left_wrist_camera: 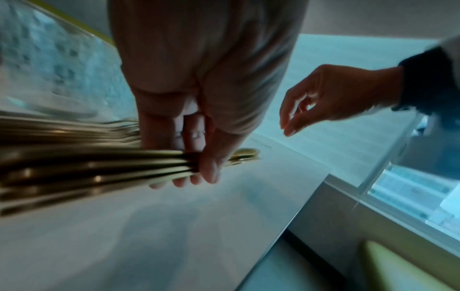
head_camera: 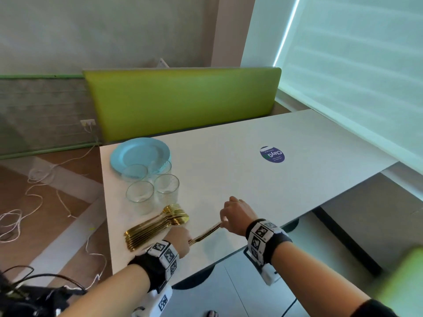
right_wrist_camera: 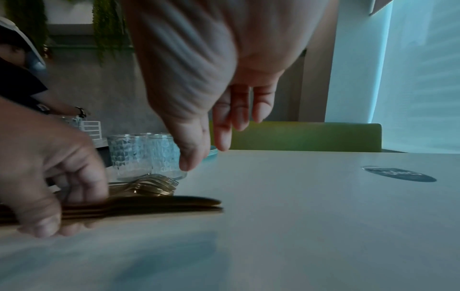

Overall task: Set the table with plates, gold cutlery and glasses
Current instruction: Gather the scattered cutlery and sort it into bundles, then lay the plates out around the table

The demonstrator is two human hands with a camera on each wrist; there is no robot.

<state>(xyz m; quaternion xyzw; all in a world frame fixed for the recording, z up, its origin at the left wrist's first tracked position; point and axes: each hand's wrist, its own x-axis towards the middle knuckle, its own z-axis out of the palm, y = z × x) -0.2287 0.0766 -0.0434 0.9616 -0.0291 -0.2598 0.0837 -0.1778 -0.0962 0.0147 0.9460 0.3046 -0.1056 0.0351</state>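
While the gold cutlery is being sorted at the near left corner of the bench (head_camera: 251, 175), the head view shows a bundle of knives (head_camera: 206, 233) gripped at the handle end by the left hand (head_camera: 179, 242), its far end under the right hand (head_camera: 235, 216). Whether the right fingers touch the blades cannot be told from this view. A fanned pile of forks (head_camera: 158, 225) lies just left of the knives, four glasses (head_camera: 152, 186) stand beyond it, and the plates (head_camera: 139, 154) are stacked at the far left corner. No place is yet laid.

From the left wrist, the left fingers (left_wrist_camera: 209, 169) are seen curled round the knives (left_wrist_camera: 99, 169), thumb on top, tips low over the bench (left_wrist_camera: 224, 226). The right hand (left_wrist_camera: 331, 98) hangs apart from the bundle, fingers loosely bent and nothing held.

From the right wrist, the right fingers (right_wrist_camera: 191, 153) are seen relaxed and pointing down, above and beyond the knife tips (right_wrist_camera: 174, 204), clear of them. The forks (right_wrist_camera: 151, 187) and glasses (right_wrist_camera: 147, 155) stand behind.

For the step to go well, one knife should probably be pinched by the blade end and drawn out along its length, while the rest are kept clamped. The bundle is best kept low, so that a slipped knife falls only a little. The pull should be directed right, away from the glasses, which could be knocked.
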